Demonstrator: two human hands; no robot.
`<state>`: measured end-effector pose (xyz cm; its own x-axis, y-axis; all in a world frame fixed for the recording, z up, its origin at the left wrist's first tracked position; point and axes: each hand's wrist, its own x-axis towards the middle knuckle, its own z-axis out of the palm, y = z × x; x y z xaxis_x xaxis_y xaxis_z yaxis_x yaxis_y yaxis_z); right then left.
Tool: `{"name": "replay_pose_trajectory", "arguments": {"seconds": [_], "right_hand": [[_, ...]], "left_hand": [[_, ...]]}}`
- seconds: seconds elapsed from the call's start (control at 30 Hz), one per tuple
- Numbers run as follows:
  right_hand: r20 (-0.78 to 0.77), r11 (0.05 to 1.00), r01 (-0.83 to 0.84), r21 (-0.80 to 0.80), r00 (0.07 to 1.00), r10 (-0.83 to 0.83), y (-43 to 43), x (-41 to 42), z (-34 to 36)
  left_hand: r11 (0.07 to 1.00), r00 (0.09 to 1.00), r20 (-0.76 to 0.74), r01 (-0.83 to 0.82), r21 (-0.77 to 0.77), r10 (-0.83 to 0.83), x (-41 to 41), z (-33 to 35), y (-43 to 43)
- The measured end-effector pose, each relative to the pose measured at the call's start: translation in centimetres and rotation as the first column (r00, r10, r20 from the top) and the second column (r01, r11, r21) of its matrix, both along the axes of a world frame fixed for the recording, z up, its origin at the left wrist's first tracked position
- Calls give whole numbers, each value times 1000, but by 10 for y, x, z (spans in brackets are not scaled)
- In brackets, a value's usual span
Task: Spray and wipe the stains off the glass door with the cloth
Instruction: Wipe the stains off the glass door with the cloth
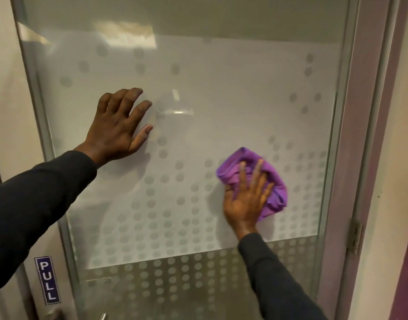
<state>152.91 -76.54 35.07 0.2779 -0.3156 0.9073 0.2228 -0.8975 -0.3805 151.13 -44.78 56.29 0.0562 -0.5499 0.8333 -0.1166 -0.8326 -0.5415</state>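
Note:
The glass door [221, 88] fills the view, frosted with a pattern of grey dots that thickens toward the bottom. My right hand [246, 197] presses a crumpled purple cloth [275, 192] flat against the glass at the lower right, fingers spread and straight over it. My left hand [119, 128] rests with spread fingers on the glass at the upper left, near the door's metal frame. No spray bottle is in view.
A blue PULL sign [47, 280] sits on the door's left stile, with a metal handle [54, 314] below it. A purple door jamb [364, 135] and a hinge [355, 236] stand to the right, beside a pale wall.

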Motion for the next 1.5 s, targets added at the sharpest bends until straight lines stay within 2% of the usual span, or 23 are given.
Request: {"name": "replay_pose_trajectory", "arguments": {"seconds": [0.23,0.37,0.53,0.67,0.9,1.1,1.27,1.5], "right_hand": [[-69,939,72,337,996,-52,-132,-3,57],[-93,882,127,453,991,-95,-146,1,124],[-74,862,158,483,987,-140,-124,5,218],[-35,915,165,369,986,-164,-74,4,256],[48,978,121,170,990,-131,57,-5,276],[88,996,77,-40,993,-73,170,-15,274],[93,975,30,-219,996,-10,238,-23,271],[119,833,-14,-553,988,96,297,-26,230]], "left_hand": [[1000,1000,8,0,-5,0,3,0,1],[1000,1000,-7,4,-18,-4,5,0,1],[1000,1000,-4,-12,-14,12,5,0,1],[999,999,-25,-31,-10,30,2,1,0],[999,992,-128,-8,42,13,-17,3,26],[987,992,-86,-107,-120,97,-32,-11,115],[947,985,-98,-166,-274,144,-41,-23,178],[957,983,-76,-179,-230,166,-34,-36,210]]}}
